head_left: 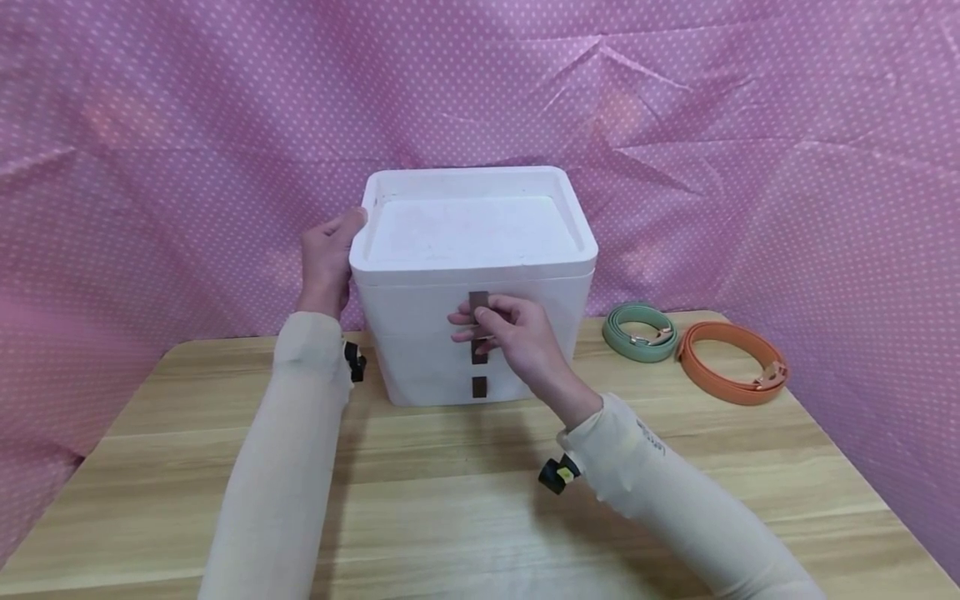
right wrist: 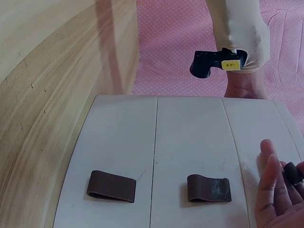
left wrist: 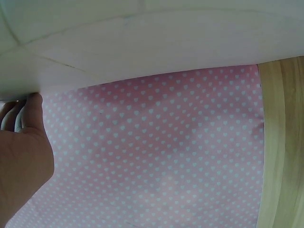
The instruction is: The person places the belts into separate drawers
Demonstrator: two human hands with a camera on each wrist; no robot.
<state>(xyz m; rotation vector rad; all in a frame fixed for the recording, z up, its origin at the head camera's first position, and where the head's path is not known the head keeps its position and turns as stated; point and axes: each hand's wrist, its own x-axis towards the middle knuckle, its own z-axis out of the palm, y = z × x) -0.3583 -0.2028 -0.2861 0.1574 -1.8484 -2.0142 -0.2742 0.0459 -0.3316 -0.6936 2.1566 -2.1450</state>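
Observation:
A white drawer cabinet (head_left: 420, 333) with a shallow rimmed top stands upright at the table's far side. Brown pull tabs run down its front: an upper tab (head_left: 478, 300), a middle tab (right wrist: 209, 188) and a bottom tab (right wrist: 111, 186). My right hand (head_left: 517, 329) pinches the upper tab between thumb and fingers. My left hand (head_left: 327, 254) grips the cabinet's upper left edge, its fingertips partly hidden behind the side. In the left wrist view, that hand (left wrist: 26, 152) reaches up to the white side (left wrist: 142, 42). All the drawers look closed.
A coiled green belt (head_left: 637, 348) and a coiled orange belt (head_left: 701, 383) lie right of the cabinet on the wooden table (head_left: 450, 500). Pink dotted cloth (head_left: 480, 83) hangs behind and along both sides.

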